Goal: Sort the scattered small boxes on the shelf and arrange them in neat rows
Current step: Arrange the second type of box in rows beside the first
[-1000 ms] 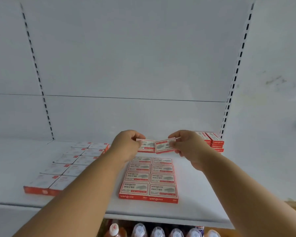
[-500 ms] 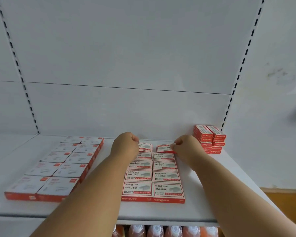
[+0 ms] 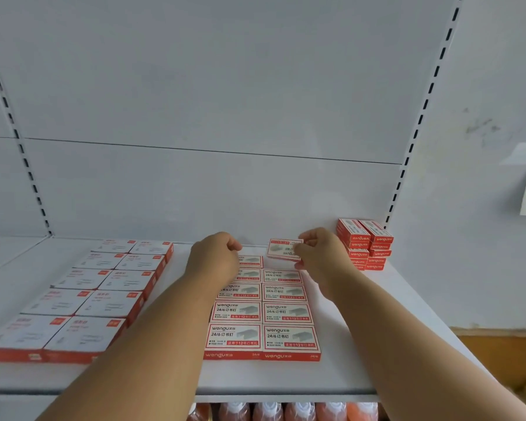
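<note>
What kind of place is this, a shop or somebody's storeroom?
Probably a shop. The white shelf hangs on slotted uprights, many identical staple boxes lie in rows, and drink bottles line the shelf below.

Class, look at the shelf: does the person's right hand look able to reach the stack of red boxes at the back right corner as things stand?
Probably yes: the right hand is just beside the stack with nothing between, but it holds a small box, which it must set down first.
</note>
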